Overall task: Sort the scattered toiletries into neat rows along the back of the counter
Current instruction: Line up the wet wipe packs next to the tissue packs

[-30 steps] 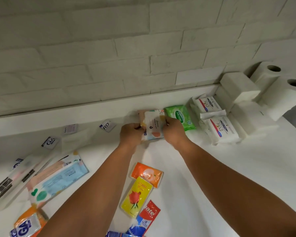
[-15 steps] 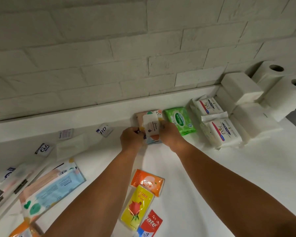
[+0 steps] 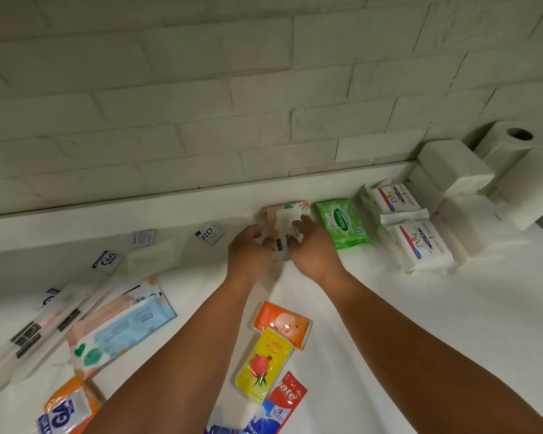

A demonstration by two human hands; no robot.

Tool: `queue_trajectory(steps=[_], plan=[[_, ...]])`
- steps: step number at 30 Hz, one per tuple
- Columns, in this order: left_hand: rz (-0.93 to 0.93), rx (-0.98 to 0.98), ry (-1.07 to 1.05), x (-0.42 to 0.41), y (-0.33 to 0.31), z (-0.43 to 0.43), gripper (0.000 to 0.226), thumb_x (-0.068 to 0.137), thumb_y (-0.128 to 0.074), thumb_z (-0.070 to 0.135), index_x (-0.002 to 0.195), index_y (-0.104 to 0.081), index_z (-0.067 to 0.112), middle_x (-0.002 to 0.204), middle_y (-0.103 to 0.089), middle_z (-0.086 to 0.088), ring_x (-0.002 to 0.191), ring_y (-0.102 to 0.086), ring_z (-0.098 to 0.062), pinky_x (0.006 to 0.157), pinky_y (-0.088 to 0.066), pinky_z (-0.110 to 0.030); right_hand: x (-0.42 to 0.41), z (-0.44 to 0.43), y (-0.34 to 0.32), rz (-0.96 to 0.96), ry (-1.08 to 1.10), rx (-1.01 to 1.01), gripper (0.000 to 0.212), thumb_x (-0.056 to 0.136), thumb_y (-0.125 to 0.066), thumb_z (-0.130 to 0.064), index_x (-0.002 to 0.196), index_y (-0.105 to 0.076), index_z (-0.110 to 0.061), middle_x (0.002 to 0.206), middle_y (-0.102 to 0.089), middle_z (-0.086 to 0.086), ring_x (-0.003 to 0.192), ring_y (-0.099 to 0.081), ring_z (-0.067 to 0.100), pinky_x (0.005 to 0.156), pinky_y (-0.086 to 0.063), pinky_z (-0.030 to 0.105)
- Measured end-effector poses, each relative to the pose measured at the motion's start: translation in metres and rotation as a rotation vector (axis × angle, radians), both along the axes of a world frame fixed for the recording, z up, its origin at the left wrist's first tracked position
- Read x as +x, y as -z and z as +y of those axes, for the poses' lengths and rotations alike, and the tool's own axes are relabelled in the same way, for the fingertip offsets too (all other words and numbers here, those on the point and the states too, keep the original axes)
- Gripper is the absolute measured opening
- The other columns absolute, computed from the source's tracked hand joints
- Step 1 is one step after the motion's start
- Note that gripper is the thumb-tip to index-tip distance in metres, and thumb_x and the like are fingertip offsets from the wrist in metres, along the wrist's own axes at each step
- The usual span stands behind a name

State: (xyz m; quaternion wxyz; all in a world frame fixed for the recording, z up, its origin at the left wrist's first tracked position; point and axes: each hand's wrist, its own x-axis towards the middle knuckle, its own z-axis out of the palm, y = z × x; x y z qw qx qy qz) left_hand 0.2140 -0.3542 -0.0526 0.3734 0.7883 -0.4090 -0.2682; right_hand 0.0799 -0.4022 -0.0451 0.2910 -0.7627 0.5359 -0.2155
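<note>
Toiletries are lying scattered over the white surface (image 3: 420, 324) as I am watching from my station. The green Sanicare pack (image 3: 342, 223) is sitting just right of the fingers (image 3: 256, 234). The left hand (image 3: 248, 252) and right hand (image 3: 315, 250) are gripping the small patterned pack (image 3: 287, 209) from either side, holding it close to the back ledge.

I count two white paper rolls (image 3: 514, 151), two white Dove-labelled packets (image 3: 420, 245), one green Sanicare wipes pack (image 3: 342, 223), one small pastel-patterned pack (image 3: 287, 209), one orange tissue pack (image 3: 282, 322), one yellow rose-printed sachet (image 3: 264, 361), one red sachet (image 3: 290, 396), and at least three small square lettered sachets (image 3: 209, 234) before me.
</note>
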Motion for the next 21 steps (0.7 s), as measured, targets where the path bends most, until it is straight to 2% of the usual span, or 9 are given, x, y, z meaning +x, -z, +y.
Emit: queue_trajectory(steps=[4,7,11,13,17,21], plan=[[-0.065,-0.052,0.011,0.006,-0.009,0.028,0.037,0.091,-0.062,0.027,0.128,-0.063,0.019,0.131,-0.063,0.005,0.114,-0.061,-0.016,0.089,-0.037,-0.016,0.008,0.032,-0.009,-0.072,-0.064,-0.061,0.037,0.093,-0.056,-0.02,0.129,-0.06,-0.009,0.137,-0.056,0.012,0.125,-0.054,0.027,0.103,-0.041,0.03],[-0.108,-0.149,0.005,0.02,-0.016,0.06,0.029,0.091,-0.066,0.024,0.119,-0.068,0.016,0.124,-0.068,0.002,0.104,-0.065,-0.02,0.09,-0.044,-0.02,0.021,0.058,-0.017,-0.128,-0.123,-0.038,0.038,0.093,-0.058,-0.021,0.129,-0.06,-0.012,0.134,-0.06,0.008,0.122,-0.056,0.023,0.104,-0.041,0.028],[-0.201,-0.19,0.004,0.052,-0.023,0.107,0.031,0.089,-0.067,0.016,0.12,-0.068,0.013,0.12,-0.069,-0.001,0.099,-0.065,-0.021,0.083,-0.044,-0.021,0.049,0.091,-0.016,-0.122,-0.229,-0.046,0.038,0.092,-0.06,-0.021,0.128,-0.061,-0.011,0.133,-0.061,0.005,0.124,-0.056,0.02,0.106,-0.037,0.023],[-0.243,-0.179,0.001,0.076,-0.023,0.134,0.033,0.088,-0.067,0.013,0.121,-0.067,0.012,0.12,-0.068,-0.003,0.1,-0.065,-0.022,0.084,-0.045,-0.023,0.068,0.111,-0.015,-0.124,-0.287,-0.044,0.037,0.09,-0.062,-0.02,0.125,-0.063,-0.01,0.128,-0.064,0.006,0.12,-0.058,0.021,0.105,-0.04,0.027],[-0.326,-0.066,-0.004,0.126,-0.014,0.182,0.035,0.087,-0.068,0.014,0.122,-0.067,0.013,0.124,-0.066,-0.005,0.11,-0.062,-0.026,0.096,-0.049,-0.033,0.107,0.15,-0.008,-0.092,-0.421,-0.023,0.037,0.087,-0.066,-0.019,0.122,-0.065,-0.007,0.127,-0.064,0.007,0.116,-0.06,0.024,0.103,-0.043,0.03],[-0.428,0.01,0.036,0.166,-0.004,0.219,0.037,0.083,-0.075,0.02,0.118,-0.068,0.013,0.118,-0.066,-0.005,0.104,-0.063,-0.024,0.091,-0.052,-0.035,0.138,0.176,-0.003,0.039,-0.52,-0.023,0.043,0.088,-0.066,-0.024,0.129,-0.061,-0.012,0.132,-0.059,0.005,0.122,-0.053,0.023,0.105,-0.04,0.027]])
